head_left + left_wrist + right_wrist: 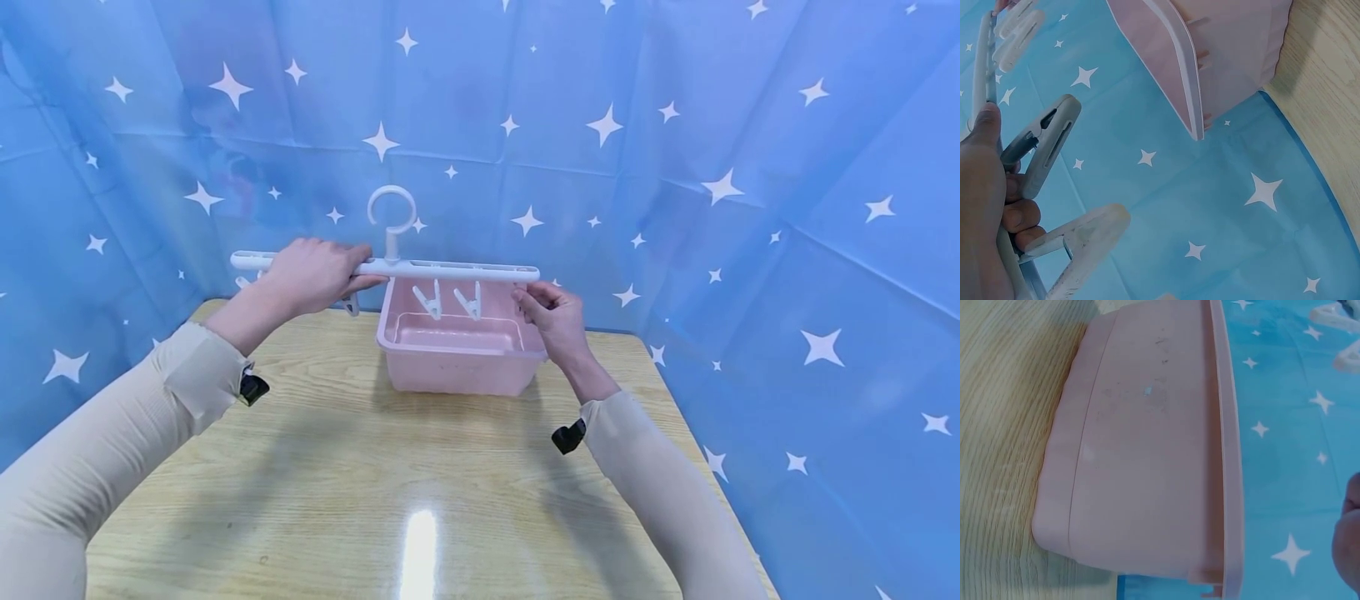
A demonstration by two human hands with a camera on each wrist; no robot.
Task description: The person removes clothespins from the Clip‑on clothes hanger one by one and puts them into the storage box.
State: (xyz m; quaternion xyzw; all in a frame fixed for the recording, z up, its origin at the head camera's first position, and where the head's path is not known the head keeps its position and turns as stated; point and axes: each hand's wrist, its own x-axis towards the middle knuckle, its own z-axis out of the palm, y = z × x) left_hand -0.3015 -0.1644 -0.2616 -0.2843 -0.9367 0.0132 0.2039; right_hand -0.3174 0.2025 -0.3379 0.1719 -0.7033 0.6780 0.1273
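Observation:
A white clip hanger (450,269) with a round hook is held up level over the far part of the table. My left hand (311,271) grips its bar left of the hook, thumb toward the hook. Two white clips (427,300) hang from the bar right of the hook. In the left wrist view, another clip (1050,144) hangs by the curled fingers, and a clip (1088,250) sits nearer the camera. My right hand (551,317) is just under the bar's right end, thumb and forefinger brought together. I cannot tell what lies between them.
A pink plastic basin (461,371) stands on the wooden table (322,467), behind and below the hanger's right half. Blue star-patterned cloth (465,108) hangs behind the table and along both sides. A black wrist camera (568,436) is strapped at the right cuff.

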